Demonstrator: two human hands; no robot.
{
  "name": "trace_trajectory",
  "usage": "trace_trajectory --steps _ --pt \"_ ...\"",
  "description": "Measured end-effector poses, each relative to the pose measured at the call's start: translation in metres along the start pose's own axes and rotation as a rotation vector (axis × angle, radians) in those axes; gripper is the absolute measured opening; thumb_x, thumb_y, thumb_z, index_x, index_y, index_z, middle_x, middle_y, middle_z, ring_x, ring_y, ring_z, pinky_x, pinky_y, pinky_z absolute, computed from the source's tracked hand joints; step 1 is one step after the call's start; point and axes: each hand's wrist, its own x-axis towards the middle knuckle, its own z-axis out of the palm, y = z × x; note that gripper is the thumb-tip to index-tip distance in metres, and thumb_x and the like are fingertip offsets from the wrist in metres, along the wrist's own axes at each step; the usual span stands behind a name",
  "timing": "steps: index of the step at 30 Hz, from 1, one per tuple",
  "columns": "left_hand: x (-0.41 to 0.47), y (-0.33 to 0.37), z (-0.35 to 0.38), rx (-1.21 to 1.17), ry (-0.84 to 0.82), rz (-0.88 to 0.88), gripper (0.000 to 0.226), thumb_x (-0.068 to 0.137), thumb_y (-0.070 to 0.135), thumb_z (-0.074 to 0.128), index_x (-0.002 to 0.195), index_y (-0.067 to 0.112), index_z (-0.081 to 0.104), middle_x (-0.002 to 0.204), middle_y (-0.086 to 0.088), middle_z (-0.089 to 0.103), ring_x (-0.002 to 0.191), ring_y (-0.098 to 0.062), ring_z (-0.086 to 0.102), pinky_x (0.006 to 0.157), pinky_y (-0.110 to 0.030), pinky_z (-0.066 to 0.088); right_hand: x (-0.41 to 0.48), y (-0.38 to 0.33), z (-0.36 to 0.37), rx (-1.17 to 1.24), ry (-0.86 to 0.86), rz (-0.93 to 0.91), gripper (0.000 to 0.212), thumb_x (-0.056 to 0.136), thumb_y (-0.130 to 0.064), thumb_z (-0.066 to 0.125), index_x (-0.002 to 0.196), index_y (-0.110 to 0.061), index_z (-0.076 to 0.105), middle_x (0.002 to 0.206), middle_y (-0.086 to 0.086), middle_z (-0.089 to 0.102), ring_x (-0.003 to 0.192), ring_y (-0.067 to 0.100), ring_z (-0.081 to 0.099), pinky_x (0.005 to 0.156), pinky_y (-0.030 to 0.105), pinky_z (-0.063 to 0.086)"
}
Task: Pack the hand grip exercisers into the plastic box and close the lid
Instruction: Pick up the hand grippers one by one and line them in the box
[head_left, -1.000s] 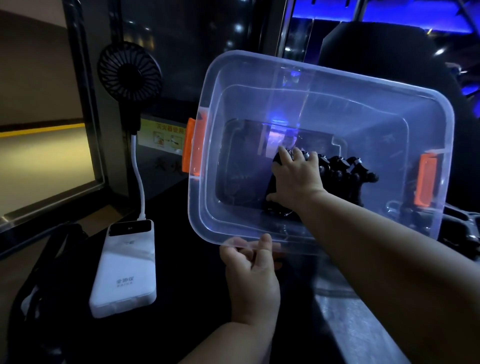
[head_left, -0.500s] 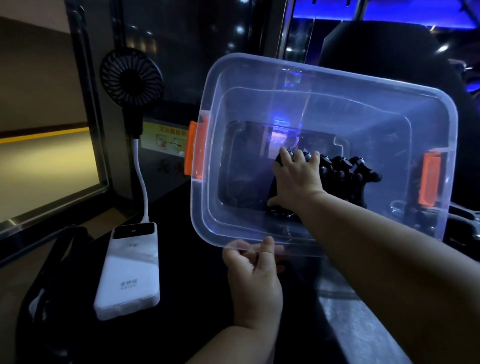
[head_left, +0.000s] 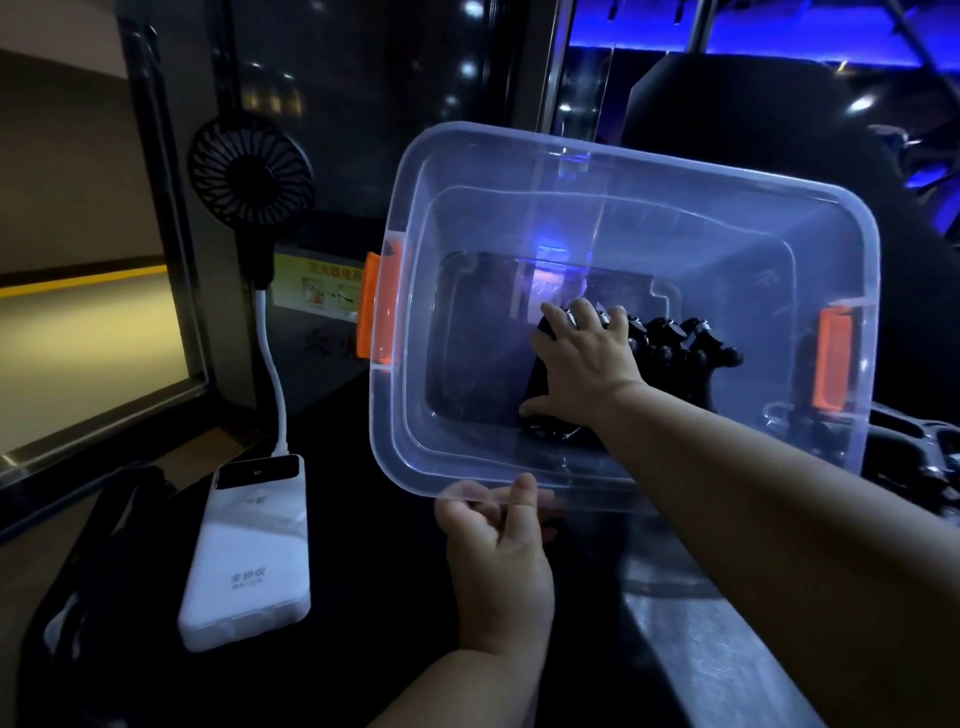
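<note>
Obs., head view. Dim light with a blue cast.

- Plastic box (head_left: 467, 234): clear, lid off, tipped so its opening faces the camera. It has an orange latch (head_left: 376, 312) on the left end and a second one on the right end. I cannot pick out the lid with any certainty.
- Left grip (head_left: 498, 566): pinches the near rim of the box, with fingers curled under the lip and one finger laid over it. This grip carries the tilt.
- Right grip (head_left: 582, 364): reaches inside the box. Its fingers curl over the top of the hand grip exercisers (head_left: 675, 348) and the thumb is spread low against them. The black cluster sits on the box floor, right of centre.
- Dark shapes lie outside the right end of the box. They may be more exercisers, but it is too dim to tell.
- On the bench (head_left: 701, 649): a white power bank (head_left: 249, 561), with a small black fan (head_left: 252, 171) rising from it on a white gooseneck.

Handling (judgement):
- The exercisers look rigid and knobbly, with sprung parts, and fairly dense for their size. They are likely to snag on one another, and they are not fragile. It seems best to take them across the body, palm over the top, rather than by a single knob.
- The box is light and thin-walled, and it flexes at the rim. A one-point pinch on a tilted box is marginal once weight goes in, so setting it flat on the bench before adding more would be safer.
- When the lid goes on, it should be pressed down at the latch ends.
</note>
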Motion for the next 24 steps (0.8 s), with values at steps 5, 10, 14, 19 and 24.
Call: trace_trajectory --steps 5,10,14,19,24 --pt "-0.004 0.008 0.002 -0.067 -0.007 0.026 0.023 0.093 0.01 0.053 0.088 0.019 0.033 0.068 -0.007 0.07 0.067 -0.021 0.07 0.057 -0.022 0.053 -0.01 0.012 -0.008 0.075 0.072 0.026 0.092 0.065 -0.082 0.055 0.139 -0.03 0.039 0.153 0.0 0.024 0.139 0.025 0.016 0.108 0.058 0.007" --pt "-0.005 0.013 0.003 -0.102 0.004 0.032 0.023 0.094 0.008 0.052 0.088 0.018 0.032 0.07 -0.01 0.068 0.062 -0.02 0.07 0.054 -0.018 0.051 -0.038 0.034 -0.01 0.194 0.104 0.123 0.09 0.064 -0.081 0.056 0.139 -0.033 0.038 0.152 -0.002 0.025 0.141 0.023 0.015 0.111 0.057 0.007" --pt "-0.006 0.015 0.003 -0.082 -0.016 0.038 0.017 0.096 0.009 0.05 0.095 0.011 0.033 0.074 -0.014 0.067 0.064 -0.018 0.071 0.055 -0.019 0.052 -0.077 0.053 -0.008 0.273 0.181 0.237 0.085 0.064 -0.082 0.052 0.134 -0.034 0.046 0.143 -0.002 0.037 0.136 0.024 0.024 0.109 0.055 0.017" --pt "-0.007 0.015 0.004 -0.08 -0.014 0.043 0.021 0.097 0.009 0.049 0.09 0.018 0.031 0.073 -0.009 0.065 0.06 -0.014 0.07 0.053 -0.018 0.051 -0.131 0.071 0.0 0.379 0.416 0.356 0.066 0.072 -0.076 0.044 0.116 -0.029 0.062 0.125 -0.003 0.055 0.124 0.026 0.04 0.101 0.048 0.027" --pt "-0.008 0.014 0.004 -0.065 -0.021 0.055 0.019 0.098 0.011 0.049 0.103 0.011 0.03 0.077 -0.011 0.065 0.059 -0.013 0.07 0.053 -0.019 0.052 -0.181 0.091 0.011 0.466 0.575 0.45 0.052 0.084 -0.061 0.047 0.116 -0.022 0.059 0.123 0.003 0.053 0.119 0.027 0.038 0.096 0.05 0.033"
